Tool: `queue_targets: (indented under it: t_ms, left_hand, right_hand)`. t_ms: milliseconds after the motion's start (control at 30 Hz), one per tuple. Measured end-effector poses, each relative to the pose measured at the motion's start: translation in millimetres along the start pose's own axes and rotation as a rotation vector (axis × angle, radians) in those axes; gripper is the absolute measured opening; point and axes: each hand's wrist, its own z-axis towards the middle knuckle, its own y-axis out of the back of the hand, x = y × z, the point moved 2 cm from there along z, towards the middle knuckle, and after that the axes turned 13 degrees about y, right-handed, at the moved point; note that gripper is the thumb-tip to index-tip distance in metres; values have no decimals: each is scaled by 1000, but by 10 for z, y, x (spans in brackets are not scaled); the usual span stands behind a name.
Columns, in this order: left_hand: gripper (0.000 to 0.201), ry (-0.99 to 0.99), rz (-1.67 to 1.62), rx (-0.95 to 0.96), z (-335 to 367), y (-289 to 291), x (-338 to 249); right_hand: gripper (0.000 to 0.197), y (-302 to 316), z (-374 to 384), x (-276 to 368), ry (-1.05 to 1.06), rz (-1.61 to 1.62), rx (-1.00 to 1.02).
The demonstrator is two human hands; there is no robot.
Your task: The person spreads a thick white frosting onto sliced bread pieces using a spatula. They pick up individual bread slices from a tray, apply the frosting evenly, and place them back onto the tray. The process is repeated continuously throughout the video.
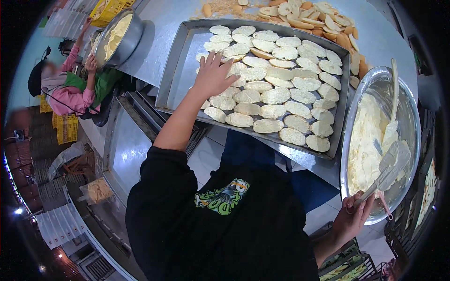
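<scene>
My left hand (213,75) reaches over the left part of a large metal baking tray (176,70). Its fingers are spread, resting on or just above the bread slices there. Rows of oval bread slices (275,97) coated with pale cream cover most of that tray. At the lower right, my right hand (358,213) is closed round the handle of a spatula (394,161). The cream-smeared blade is over a big metal bowl (345,154) of pale yellow cream (363,140). Another long-handled spatula (393,93) leans inside the same bowl.
Uncoated bread slices (304,18) lie piled at the table's far side. A co-worker (70,89) in pink and green works at the far left by another metal bowl (126,44) of cream. Empty-looking trays (124,140) are stacked at my left, and racks (349,264) stand below right.
</scene>
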Motion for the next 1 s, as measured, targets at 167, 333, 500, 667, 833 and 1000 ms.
queue_targets:
  t_ms: [167,333,500,667,833,1000]
  left_hand:
    - [53,-11,52,25,12,78,4]
    - [53,-53,-13,-107,186,75,-36]
    - [55,-115,-44,-91,405,-32,-167]
    - [59,-107,41,-11,440,-23,-255]
    - [63,-55,-40,7,451,-25,-268]
    - [41,-108,-281,-138,777,123,-328]
  right_hand:
    - [44,1,40,-14,0,43,65]
    - [44,-8,45,-11,5,39,72]
    - [44,6,28,-1,-3,30,49]
    - [44,22,-8,43,6,17,24]
    - [43,35,21,24,-6,41,10]
    - [42,37,82,16,-4,15,13]
